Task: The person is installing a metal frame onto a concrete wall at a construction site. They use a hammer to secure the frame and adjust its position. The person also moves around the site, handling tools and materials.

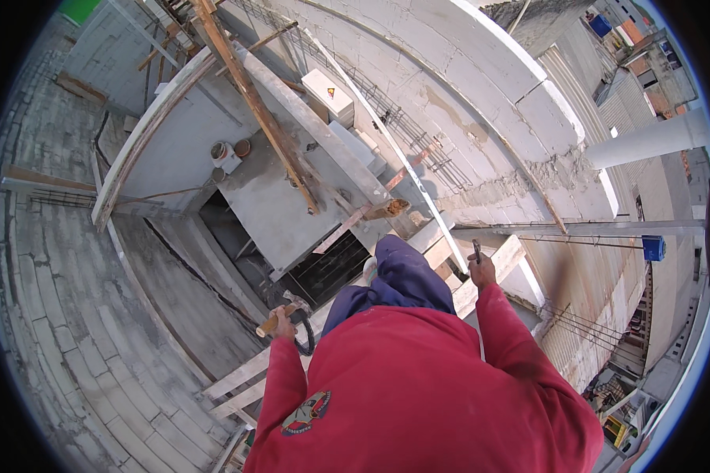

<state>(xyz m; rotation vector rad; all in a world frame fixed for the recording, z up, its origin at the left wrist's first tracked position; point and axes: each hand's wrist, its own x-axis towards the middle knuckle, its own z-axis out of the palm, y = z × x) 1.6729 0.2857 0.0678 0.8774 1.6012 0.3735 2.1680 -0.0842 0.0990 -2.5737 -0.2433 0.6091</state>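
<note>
My left hand is closed round a hammer with a light wooden handle; its greyish head shows just beyond my fingers. A black curved band hangs beside that wrist. Farther right, my right hand grips a small dark tool that sticks up from the fist; its exact kind is too small to make out. Close to this hand lies the lower end of a long white straight bar. A pale wooden board runs beneath my right wrist.
Below me is a grey slab beside a dark opening. A wooden post slants across it, and buckets stand at its far side. Rebar lies along the curved block wall. Rooftops drop away at right.
</note>
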